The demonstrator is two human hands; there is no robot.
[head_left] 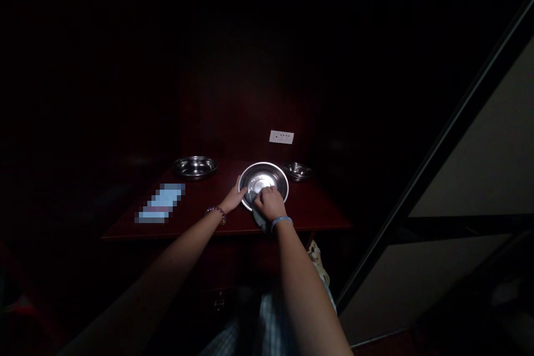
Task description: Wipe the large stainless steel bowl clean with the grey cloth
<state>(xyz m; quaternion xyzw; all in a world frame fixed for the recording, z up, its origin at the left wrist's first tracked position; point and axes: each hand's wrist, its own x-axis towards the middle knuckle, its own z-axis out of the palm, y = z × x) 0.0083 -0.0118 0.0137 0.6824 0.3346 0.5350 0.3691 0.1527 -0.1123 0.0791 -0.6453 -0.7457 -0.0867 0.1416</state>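
Note:
A shiny steel bowl is tilted toward me above the dark red table. My left hand grips its left rim, with the thumb on the inside wall. Inside the bowl, my right hand is closed on a grey-green cloth. Part of that cloth hangs over the bowl's near rim toward the table edge. The fingertips of my right hand are partly hidden by the hand itself.
The dark red table also bears a wide steel bowl at back left and a smaller steel bowl at back right. A pixelated bright rectangle lies at left. A white socket plate is on the wall behind.

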